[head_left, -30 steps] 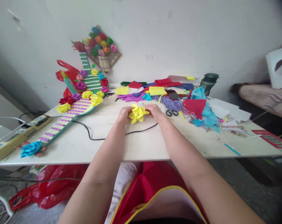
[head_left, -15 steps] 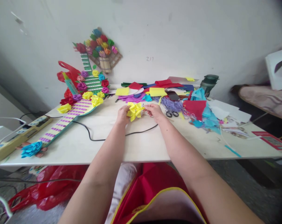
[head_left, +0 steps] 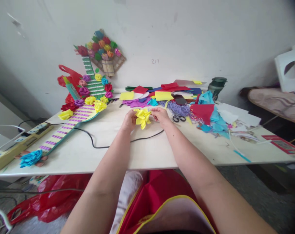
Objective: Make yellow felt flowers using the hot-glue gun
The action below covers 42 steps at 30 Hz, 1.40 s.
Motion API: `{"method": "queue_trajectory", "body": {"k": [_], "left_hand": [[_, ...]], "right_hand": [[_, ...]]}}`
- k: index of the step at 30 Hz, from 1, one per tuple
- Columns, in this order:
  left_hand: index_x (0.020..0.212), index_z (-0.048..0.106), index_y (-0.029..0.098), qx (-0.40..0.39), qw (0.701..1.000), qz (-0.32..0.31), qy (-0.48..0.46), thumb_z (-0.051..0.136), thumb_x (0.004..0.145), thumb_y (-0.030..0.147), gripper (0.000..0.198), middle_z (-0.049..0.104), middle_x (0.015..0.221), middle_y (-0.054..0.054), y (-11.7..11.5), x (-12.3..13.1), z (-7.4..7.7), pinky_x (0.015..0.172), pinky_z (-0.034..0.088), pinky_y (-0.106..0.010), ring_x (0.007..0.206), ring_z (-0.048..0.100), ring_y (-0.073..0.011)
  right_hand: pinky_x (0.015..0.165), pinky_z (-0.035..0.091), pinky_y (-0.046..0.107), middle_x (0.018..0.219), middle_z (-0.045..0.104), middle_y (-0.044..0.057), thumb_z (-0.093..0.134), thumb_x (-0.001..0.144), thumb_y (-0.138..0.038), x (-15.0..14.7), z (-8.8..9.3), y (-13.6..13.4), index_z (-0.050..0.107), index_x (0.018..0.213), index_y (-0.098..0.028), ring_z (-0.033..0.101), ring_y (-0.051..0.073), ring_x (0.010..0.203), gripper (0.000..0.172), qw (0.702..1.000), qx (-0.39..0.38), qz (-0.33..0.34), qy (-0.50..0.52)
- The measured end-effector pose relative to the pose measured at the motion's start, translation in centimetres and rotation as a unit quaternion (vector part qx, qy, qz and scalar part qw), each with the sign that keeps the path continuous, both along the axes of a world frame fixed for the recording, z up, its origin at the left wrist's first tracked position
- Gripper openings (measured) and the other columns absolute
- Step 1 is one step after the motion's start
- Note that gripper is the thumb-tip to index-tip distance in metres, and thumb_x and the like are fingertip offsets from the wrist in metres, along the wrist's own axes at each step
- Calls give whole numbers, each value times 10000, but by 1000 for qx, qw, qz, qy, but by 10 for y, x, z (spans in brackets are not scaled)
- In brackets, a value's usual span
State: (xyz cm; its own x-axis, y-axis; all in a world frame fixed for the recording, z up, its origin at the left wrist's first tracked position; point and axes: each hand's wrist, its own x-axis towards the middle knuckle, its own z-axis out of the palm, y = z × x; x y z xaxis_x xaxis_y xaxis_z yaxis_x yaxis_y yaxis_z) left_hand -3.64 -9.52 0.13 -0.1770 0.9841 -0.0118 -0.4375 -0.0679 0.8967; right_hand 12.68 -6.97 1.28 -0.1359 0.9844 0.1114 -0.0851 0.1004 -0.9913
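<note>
Above the middle of the pale table (head_left: 147, 152) both of my hands hold a yellow paper flower (head_left: 142, 117). My left hand (head_left: 129, 121) pinches its left side with closed fingers. My right hand (head_left: 160, 116) grips the right side, fingers curled on the petals. A black cable (head_left: 98, 144) lies on the table just in front of my hands.
A striped guitar-shaped craft with paper flowers (head_left: 71, 122) lies at the left, beside a power strip (head_left: 18, 146). Coloured paper scraps (head_left: 206, 112), purple cord (head_left: 178, 109), scissors (head_left: 178, 118) and a dark bottle (head_left: 217, 85) crowd the back right. A flower bouquet craft (head_left: 104, 52) leans on the wall.
The yellow flower has been turned and shifted slightly between my hands; both hands stay closed on it at about the same spot.
</note>
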Motion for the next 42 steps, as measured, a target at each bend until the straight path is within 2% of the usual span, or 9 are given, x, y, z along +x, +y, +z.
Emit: {"method": "queue_trajectory", "body": {"k": [3, 8, 12, 17, 22, 26, 31, 42], "left_hand": [[884, 638, 175, -20, 1000, -14, 12, 676, 669, 355, 283, 665, 678, -18, -1, -1, 1, 505, 457, -260, 570, 634, -173], [896, 677, 159, -11, 999, -29, 26, 665, 695, 433, 340, 703, 718, -54, -4, -2, 1, 533, 477, -281, 605, 656, -197], [842, 687, 158, -25, 998, -41, 41, 677, 704, 492, 361, 707, 713, -62, -6, -2, 3, 518, 469, -279, 591, 650, -196], [723, 673, 146, -60, 994, -54, 78, 713, 705, 436, 294, 661, 610, -56, -2, -2, 1, 498, 442, -265, 536, 609, -175], [708, 674, 125, -27, 990, -95, 105, 766, 641, 394, 293, 662, 608, -73, -5, 2, -2, 529, 458, -297, 535, 613, -194], [619, 627, 145, -15, 990, -71, 120, 791, 571, 310, 238, 649, 588, -59, -9, 4, -1, 518, 444, -287, 534, 604, -185], [595, 634, 159, -13, 988, -54, 144, 747, 539, 231, 145, 590, 504, -12, -9, 4, -1, 462, 384, -257, 456, 526, -142], [597, 616, 166, 28, 987, -32, 152, 787, 588, 287, 210, 584, 511, 2, -6, 2, -5, 467, 363, -237, 450, 516, -118]], "right_hand": [[407, 294, 196, 545, 550, -71, 619, 640, -92, -1, 1, -1, 606, 764, -187, 412, 60, 442, 157, 1000, -20, -18, 10], [421, 294, 203, 560, 553, -73, 603, 636, -95, 0, 1, -1, 627, 772, -182, 416, 64, 456, 164, 1000, 5, -2, 5], [427, 293, 208, 563, 548, -73, 588, 628, -106, 1, 2, -2, 632, 781, -183, 415, 69, 461, 176, 1000, 10, 1, 4], [472, 337, 212, 563, 537, -73, 599, 622, -141, 0, 4, -5, 620, 760, -188, 435, 78, 495, 147, 1000, 12, 2, 4], [531, 403, 223, 590, 559, -64, 606, 622, -146, -2, 2, -4, 613, 746, -189, 488, 91, 545, 132, 999, 34, 5, -11], [529, 409, 228, 580, 558, -66, 607, 640, -157, -4, -1, -3, 621, 763, -189, 487, 91, 527, 128, 998, 51, 12, -25], [515, 396, 222, 570, 549, -71, 617, 651, -173, -6, -3, -5, 620, 773, -191, 465, 81, 502, 123, 997, 66, 23, -35], [566, 437, 231, 694, 615, -37, 651, 640, -246, -3, -9, 3, 646, 854, -191, 524, 102, 607, 221, 996, 75, 40, -31]]}}
